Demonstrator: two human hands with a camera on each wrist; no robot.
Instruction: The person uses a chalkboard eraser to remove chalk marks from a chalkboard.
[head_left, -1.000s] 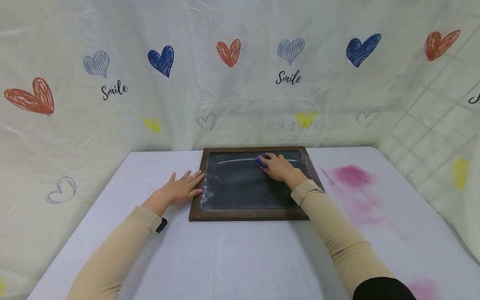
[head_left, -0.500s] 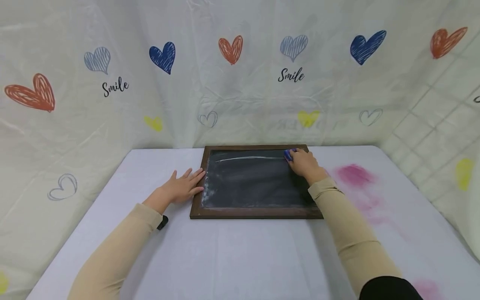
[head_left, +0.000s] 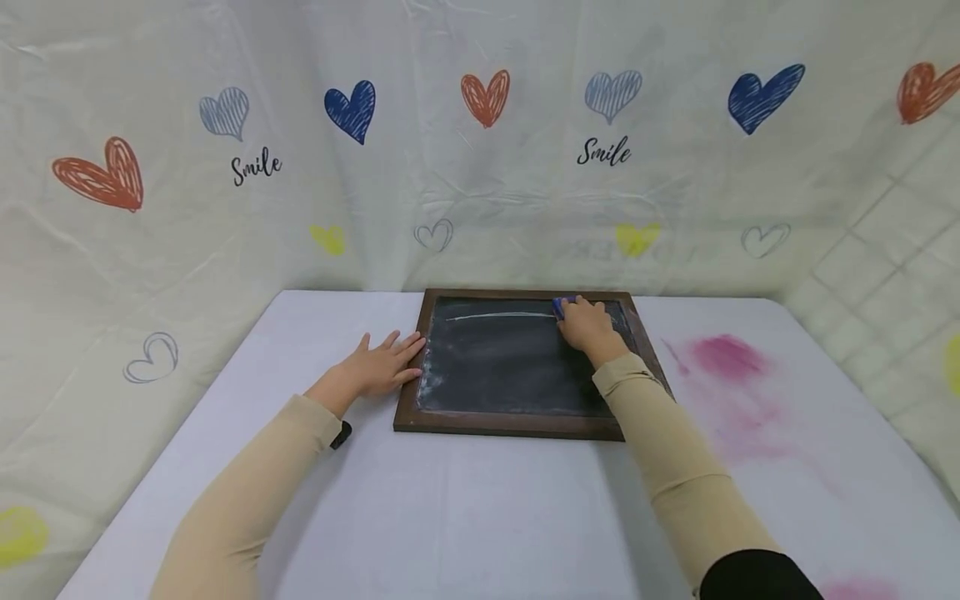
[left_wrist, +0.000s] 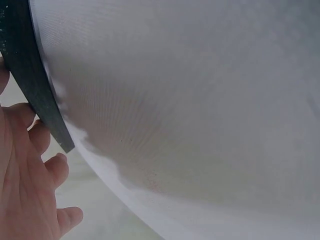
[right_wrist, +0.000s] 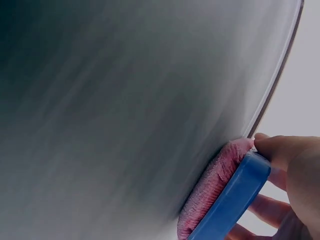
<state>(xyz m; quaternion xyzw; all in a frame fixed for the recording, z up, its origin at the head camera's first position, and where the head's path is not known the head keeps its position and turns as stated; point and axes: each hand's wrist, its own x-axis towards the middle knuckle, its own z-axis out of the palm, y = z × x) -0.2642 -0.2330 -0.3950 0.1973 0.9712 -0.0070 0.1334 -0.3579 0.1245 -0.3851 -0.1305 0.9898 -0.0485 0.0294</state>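
Looking down from the head view, a chalkboard (head_left: 517, 362) in a brown wooden frame lies flat on the pale surface (head_left: 465, 500), pushed toward the back near the heart-print backdrop (head_left: 480, 167). Left hand (head_left: 378, 367) lies flat, fingers straight and spread, fingertips against the left frame edge, likely bracing the board so it does not slide; it holds nothing. Right hand (head_left: 588, 327) sits at the upper right of the slate, curled over a blue eraser (head_left: 558, 307), pressed at the right end of a white chalk line (head_left: 498, 316) that runs along the top. Chalk dust smears the slate's left and lower margins. Pink smudges (head_left: 720, 358) stain the surface to the right of the board, apart from it. Beige sleeves cover both arms. Left wrist view: fingers (left_wrist: 30, 170) lie against the dark frame edge (left_wrist: 35, 80), with the blurred pale surface filling the rest; contact with the frame is plain, the hand extended, gripping nothing. Right wrist view: the eraser (right_wrist: 235, 200) shows a blue plastic back and pink felt face, felt down on the dark slate (right_wrist: 125, 110) near the frame's edge, so the soft side does the rubbing; fingers (right_wrist: 280, 150) wrap the blue back, pinching it firmly.
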